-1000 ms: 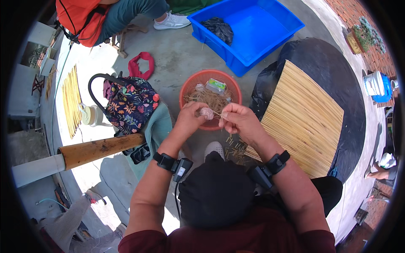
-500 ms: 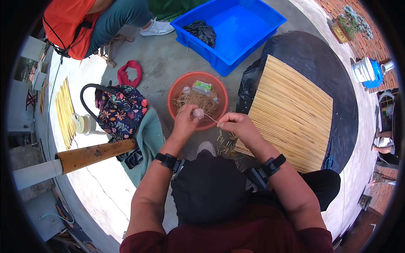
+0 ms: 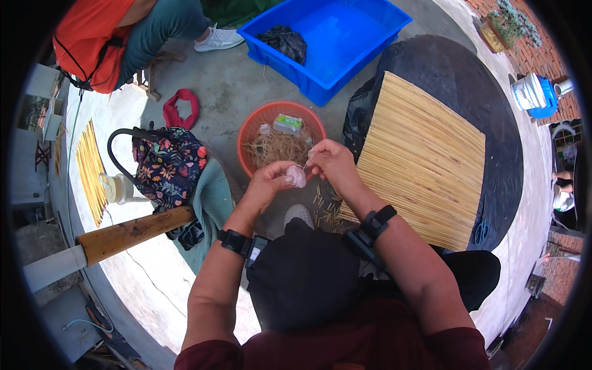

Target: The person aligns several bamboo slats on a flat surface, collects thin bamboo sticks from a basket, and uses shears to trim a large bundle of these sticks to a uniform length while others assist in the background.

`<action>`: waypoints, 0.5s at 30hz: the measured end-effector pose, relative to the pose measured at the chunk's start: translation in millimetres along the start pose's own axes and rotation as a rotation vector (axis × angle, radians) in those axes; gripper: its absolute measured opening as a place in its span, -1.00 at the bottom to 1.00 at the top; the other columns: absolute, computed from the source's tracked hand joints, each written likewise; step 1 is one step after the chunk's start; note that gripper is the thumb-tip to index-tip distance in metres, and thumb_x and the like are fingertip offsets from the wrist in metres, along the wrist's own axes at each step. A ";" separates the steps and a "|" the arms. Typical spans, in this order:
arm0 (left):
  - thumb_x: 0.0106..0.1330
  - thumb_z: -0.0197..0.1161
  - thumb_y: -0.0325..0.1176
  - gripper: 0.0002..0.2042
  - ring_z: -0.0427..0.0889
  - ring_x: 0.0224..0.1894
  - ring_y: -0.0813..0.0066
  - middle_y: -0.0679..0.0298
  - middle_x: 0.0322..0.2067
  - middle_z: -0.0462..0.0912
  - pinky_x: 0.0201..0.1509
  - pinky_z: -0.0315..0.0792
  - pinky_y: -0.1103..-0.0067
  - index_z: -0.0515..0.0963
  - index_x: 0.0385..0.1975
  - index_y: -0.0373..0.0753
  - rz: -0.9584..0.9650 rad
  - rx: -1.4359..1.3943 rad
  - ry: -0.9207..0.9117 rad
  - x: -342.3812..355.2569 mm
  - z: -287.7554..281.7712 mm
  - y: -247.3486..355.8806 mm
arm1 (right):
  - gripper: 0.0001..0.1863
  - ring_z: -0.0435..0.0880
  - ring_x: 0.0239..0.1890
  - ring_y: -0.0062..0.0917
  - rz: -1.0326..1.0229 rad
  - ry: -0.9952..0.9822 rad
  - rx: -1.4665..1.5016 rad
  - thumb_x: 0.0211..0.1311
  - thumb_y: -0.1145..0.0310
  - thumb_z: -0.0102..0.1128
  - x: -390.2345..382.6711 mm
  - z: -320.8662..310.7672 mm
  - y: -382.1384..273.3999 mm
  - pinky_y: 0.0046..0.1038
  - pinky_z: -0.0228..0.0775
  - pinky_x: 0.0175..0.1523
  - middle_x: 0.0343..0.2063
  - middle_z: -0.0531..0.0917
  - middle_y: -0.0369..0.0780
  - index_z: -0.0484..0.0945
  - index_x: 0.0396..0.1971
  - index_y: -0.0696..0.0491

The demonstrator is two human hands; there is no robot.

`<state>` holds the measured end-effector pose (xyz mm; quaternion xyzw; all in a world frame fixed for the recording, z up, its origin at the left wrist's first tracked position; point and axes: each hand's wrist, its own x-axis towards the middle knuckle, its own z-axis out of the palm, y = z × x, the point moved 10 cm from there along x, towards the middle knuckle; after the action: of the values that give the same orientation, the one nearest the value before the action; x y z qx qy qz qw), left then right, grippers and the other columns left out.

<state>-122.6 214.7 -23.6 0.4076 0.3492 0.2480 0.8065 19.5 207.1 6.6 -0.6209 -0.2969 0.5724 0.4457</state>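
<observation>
My left hand (image 3: 269, 183) has its fingers closed around a small pale pink ball of thread (image 3: 297, 177). Close beside the ball, on its right, my right hand (image 3: 336, 166) pinches a thin pale strand (image 3: 310, 161), which appears to run to the ball. Both hands are over the near side of an orange-red plastic basin (image 3: 242, 151). Tangled tan fibres (image 3: 280, 148) lie in that basin, with a small green and white packet (image 3: 288, 124) on top.
A mat of straw-coloured stalks (image 3: 425, 163) lies on black sheeting at right, with blue scissors (image 3: 481, 231) nearby. Ahead stands a blue tub (image 3: 345, 43); at left, a floral bag (image 3: 169, 166) and a wooden pole (image 3: 132, 233). Another person's leg (image 3: 166, 34) is at upper left.
My hands have come closer together, the right one moving up and inward. The strand, stretched straight between them before, now spans a shorter gap. The whole view has shifted slightly.
</observation>
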 end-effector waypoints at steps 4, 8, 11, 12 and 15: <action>0.20 0.13 -0.56 -0.74 0.53 -0.13 0.57 0.29 -0.21 0.58 -0.02 0.42 0.62 0.50 -0.09 -0.33 0.015 0.135 -0.024 3.5 2.7 -0.9 | -0.96 0.51 -0.62 -0.74 0.009 -0.086 -0.204 0.09 0.50 0.14 -0.4 8.3 1.4 -0.68 0.26 -0.59 -0.61 0.59 -0.30 0.48 -0.46 0.13; 0.22 0.10 -0.57 -0.78 0.54 -0.17 0.60 0.31 -0.24 0.58 -0.06 0.41 0.63 0.51 -0.13 -0.34 0.019 0.256 -0.033 6.5 3.3 -7.4 | -0.99 0.57 -0.62 -0.63 -0.088 -0.169 -0.460 0.02 0.57 0.11 1.0 18.0 -2.6 -0.56 0.39 -0.52 -0.64 0.58 -0.23 0.50 -0.53 0.18; 0.24 0.08 -0.58 -0.81 0.54 -0.20 0.60 0.32 -0.26 0.57 -0.07 0.42 0.62 0.49 -0.16 -0.35 -0.024 0.256 -0.014 10.0 2.4 -13.7 | -0.97 0.57 -0.62 -0.64 -0.121 -0.158 -0.509 -0.01 0.57 0.12 -2.9 19.5 -3.5 -0.53 0.39 -0.51 -0.66 0.57 -0.22 0.50 -0.51 0.18; 0.25 0.07 -0.57 -0.84 0.53 -0.22 0.61 0.33 -0.28 0.57 -0.10 0.41 0.62 0.49 -0.20 -0.34 -0.043 0.229 0.010 11.1 0.6 -15.8 | -0.98 0.57 -0.62 -0.64 -0.085 -0.096 -0.372 0.00 0.56 0.12 -3.3 12.9 -1.5 -0.54 0.38 -0.52 -0.67 0.57 -0.23 0.50 -0.52 0.17; 0.25 0.07 -0.57 -0.88 0.51 -0.25 0.63 0.34 -0.31 0.56 -0.13 0.40 0.64 0.48 -0.24 -0.33 -0.067 0.085 0.036 11.7 1.7 -14.8 | -0.98 0.56 -0.61 -0.65 -0.011 -0.053 -0.216 0.01 0.54 0.10 -3.2 5.3 5.7 -0.58 0.37 -0.55 -0.65 0.57 -0.26 0.50 -0.51 0.16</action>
<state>-112.1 213.8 -39.4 0.4252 0.3873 0.2128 0.7899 12.9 203.0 3.3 -0.6484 -0.3721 0.5507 0.3714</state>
